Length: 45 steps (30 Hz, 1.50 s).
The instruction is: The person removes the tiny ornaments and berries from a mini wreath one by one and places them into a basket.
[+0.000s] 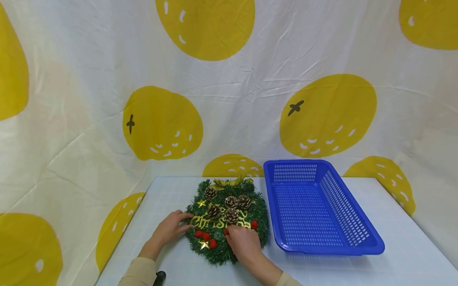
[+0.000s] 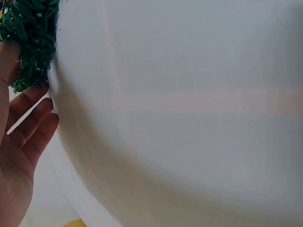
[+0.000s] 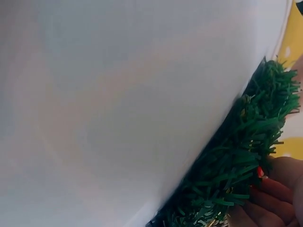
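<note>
A green tinsel wreath (image 1: 263, 222) lies on the table, bearing gold "Christmas" lettering (image 1: 200, 221), several pine cones (image 1: 231, 201), red berries (image 1: 206, 236) and gold stars (image 1: 204, 244). At its left edge is my left hand (image 1: 171, 227), thumb and forefinger apart, their tips touching the greenery. In the left wrist view, the other fingers of that hand (image 2: 35, 127) extend beside the wreath's rim, low by the tabletop. My right hand (image 1: 245, 243) reaches over the wreath's lower front and pinches a small red berry (image 1: 226, 231) just below the lettering; the curled fingers partly hide it.
A blue plastic basket (image 1: 358, 210) with slotted walls stands right of the wreath. A gold ribbon bow (image 1: 229, 182) tops the wreath's far side. Near the left forearm lies a black object (image 1: 160, 277), cut off by the frame. Behind the table hangs a fruit-printed cloth (image 1: 243, 115).
</note>
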### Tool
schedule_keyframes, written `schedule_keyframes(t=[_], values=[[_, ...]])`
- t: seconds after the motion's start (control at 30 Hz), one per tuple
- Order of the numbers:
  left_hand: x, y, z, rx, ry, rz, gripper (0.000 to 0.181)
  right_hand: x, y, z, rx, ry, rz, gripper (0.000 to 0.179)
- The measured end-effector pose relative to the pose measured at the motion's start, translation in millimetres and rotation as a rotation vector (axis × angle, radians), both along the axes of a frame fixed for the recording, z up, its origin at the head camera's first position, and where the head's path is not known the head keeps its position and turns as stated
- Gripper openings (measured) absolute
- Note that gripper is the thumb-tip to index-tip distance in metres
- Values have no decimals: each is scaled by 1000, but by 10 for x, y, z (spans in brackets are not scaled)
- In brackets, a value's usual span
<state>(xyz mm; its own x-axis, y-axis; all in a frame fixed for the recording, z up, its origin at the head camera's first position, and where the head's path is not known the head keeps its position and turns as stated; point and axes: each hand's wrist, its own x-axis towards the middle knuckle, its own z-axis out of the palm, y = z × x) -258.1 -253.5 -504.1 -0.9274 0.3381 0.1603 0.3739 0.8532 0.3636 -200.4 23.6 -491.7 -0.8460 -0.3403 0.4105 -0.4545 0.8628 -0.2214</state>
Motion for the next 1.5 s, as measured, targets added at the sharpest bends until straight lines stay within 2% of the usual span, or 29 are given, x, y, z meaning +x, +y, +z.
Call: schedule_keyframes(t=[0.1,0.3,0.4,0.73,0.83,0.93,1.17,1.33,1.5], values=[[11,2,2,6,7,-5,40,-3,-10,-21,20,41,-14,37],[15,5,-12,12,43,-22,40,-8,-33,-51,64,185,-50,43],[11,8,-16,4,34,-21,39,-12,-43,-59,84,240,-61,46],[4,13,5,-2,-15,-9,38,-6,-37,-59,77,298,-54,43],[4,9,14,-5,-19,-5,38,19,-17,-24,58,269,-38,41],[-6,2,8,-11,-22,0,38,54,11,48,17,187,-11,36],[-23,-6,-6,-9,-29,10,39,67,134,373,-226,-60,59,9],[-30,-15,-13,-2,-35,12,40,31,253,624,-392,-107,87,12],[-54,-28,-35,-16,-24,-2,40,-4,358,799,-460,-100,91,17]])
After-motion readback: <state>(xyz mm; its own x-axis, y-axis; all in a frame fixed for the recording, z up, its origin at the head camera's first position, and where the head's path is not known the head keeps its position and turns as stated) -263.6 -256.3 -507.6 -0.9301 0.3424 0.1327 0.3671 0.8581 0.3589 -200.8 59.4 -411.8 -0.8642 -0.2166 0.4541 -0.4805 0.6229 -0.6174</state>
